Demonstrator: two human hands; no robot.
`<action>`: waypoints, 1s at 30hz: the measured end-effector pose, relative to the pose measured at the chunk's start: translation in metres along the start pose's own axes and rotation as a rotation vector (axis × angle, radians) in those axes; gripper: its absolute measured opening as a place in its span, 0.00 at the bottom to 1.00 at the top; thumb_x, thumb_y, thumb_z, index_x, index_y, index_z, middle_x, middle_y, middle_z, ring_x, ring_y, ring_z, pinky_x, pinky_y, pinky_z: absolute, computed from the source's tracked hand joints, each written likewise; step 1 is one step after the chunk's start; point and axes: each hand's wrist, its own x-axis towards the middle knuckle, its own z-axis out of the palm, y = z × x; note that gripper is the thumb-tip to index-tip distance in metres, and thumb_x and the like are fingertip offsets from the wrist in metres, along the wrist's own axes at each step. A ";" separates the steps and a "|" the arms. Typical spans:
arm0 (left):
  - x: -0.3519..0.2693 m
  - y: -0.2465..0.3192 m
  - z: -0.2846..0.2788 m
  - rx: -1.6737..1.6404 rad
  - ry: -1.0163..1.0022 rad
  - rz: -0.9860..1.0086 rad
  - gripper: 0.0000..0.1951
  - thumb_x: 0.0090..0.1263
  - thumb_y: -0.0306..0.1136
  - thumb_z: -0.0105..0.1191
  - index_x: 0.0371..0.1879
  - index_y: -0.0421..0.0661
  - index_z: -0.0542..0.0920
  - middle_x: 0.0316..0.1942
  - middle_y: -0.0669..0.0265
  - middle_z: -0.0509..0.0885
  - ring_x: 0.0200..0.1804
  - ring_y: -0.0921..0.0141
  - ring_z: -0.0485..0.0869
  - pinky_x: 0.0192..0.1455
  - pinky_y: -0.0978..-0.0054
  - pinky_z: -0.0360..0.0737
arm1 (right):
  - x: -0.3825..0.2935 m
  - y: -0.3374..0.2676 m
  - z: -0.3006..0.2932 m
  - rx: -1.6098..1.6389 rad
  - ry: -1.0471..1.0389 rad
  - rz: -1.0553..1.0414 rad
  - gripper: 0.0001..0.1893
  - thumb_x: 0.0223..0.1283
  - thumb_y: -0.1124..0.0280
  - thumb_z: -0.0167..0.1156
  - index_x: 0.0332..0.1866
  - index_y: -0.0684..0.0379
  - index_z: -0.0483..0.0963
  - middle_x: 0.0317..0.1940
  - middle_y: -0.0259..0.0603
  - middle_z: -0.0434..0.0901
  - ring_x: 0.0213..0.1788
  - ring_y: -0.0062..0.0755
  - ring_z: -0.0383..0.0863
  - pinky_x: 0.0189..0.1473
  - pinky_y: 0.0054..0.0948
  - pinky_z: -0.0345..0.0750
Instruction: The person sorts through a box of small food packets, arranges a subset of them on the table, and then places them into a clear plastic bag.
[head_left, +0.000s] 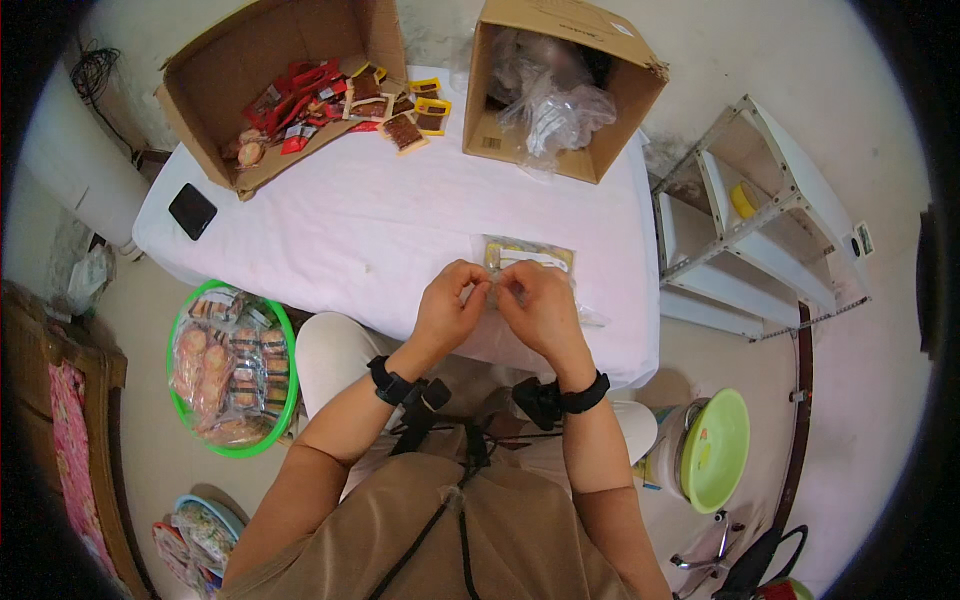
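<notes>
A clear plastic bag (564, 246) with yellow-and-white contents lies on the white-covered table (337, 232), close to its front right side. My left hand (450, 300) pinches thumb to forefinger at the bag's near left edge. Right beside it, my right hand (541, 311) does the same, covering part of the bag. The fingertips almost meet, and the bit of film between them is mostly hidden.
An open carton (217, 82) at the back left spills red packets (300, 97) and brown snack packs (403, 133). Another carton (566, 19) holds crumpled clear bags (559, 124). A black phone (193, 211) lies left. A green-rimmed basket (174, 390) and metal shelves (757, 247) flank the table.
</notes>
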 end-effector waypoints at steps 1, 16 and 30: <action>0.000 0.000 0.001 0.005 0.005 -0.001 0.04 0.63 0.24 0.53 0.35 0.40 0.76 0.31 0.64 0.78 0.35 0.71 0.77 0.41 0.77 0.74 | 0.000 0.000 -0.001 0.007 0.000 -0.006 0.04 0.47 0.72 0.58 0.28 0.59 0.74 0.26 0.43 0.78 0.32 0.47 0.77 0.39 0.40 0.68; -0.001 -0.002 -0.003 -0.045 -0.046 -0.039 0.07 0.61 0.24 0.57 0.37 0.40 0.80 0.33 0.63 0.82 0.37 0.71 0.80 0.43 0.76 0.76 | -0.005 0.012 -0.017 -0.018 -0.104 0.054 0.04 0.47 0.70 0.60 0.27 0.58 0.76 0.28 0.42 0.79 0.33 0.46 0.76 0.41 0.39 0.67; 0.008 0.005 0.001 -0.038 -0.152 -0.075 0.06 0.58 0.27 0.61 0.33 0.41 0.83 0.32 0.61 0.84 0.37 0.65 0.82 0.42 0.73 0.77 | -0.010 0.014 -0.022 -0.162 -0.044 -0.117 0.04 0.48 0.72 0.60 0.28 0.59 0.75 0.24 0.39 0.76 0.31 0.42 0.76 0.41 0.35 0.67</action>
